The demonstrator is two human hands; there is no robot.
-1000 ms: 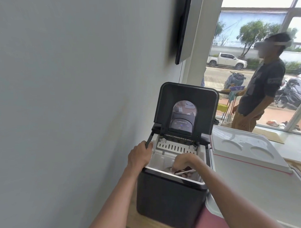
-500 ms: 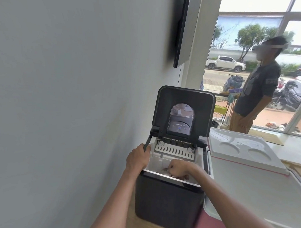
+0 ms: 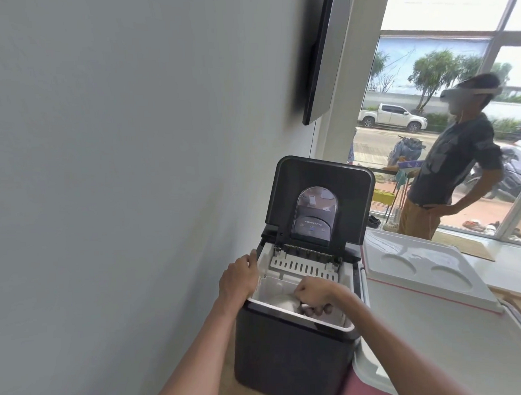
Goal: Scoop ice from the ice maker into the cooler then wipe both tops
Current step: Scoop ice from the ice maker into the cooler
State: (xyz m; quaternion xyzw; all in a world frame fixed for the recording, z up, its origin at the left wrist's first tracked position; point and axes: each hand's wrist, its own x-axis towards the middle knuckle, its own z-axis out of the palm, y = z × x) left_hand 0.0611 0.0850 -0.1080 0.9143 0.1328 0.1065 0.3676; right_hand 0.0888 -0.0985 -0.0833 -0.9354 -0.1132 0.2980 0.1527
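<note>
Left hand point(image 3: 240, 279) grips black plastic ice maker point(image 3: 288, 359) by its rim; right hand point(image 3: 314, 294) clutches half-hidden handle point(image 3: 303, 307) inside; white cooler point(image 3: 429, 318) at right; raised lid point(image 3: 320, 177) reads "electric".

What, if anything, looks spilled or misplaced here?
Nothing stands out. The ice maker has its lid open, left hand gripping the rim, right hand holding a scoop inside; no ice or water shows on the cooler top.

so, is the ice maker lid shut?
No, the lid stands raised behind the ice maker, and the right hand reaches into the open bin.
</note>
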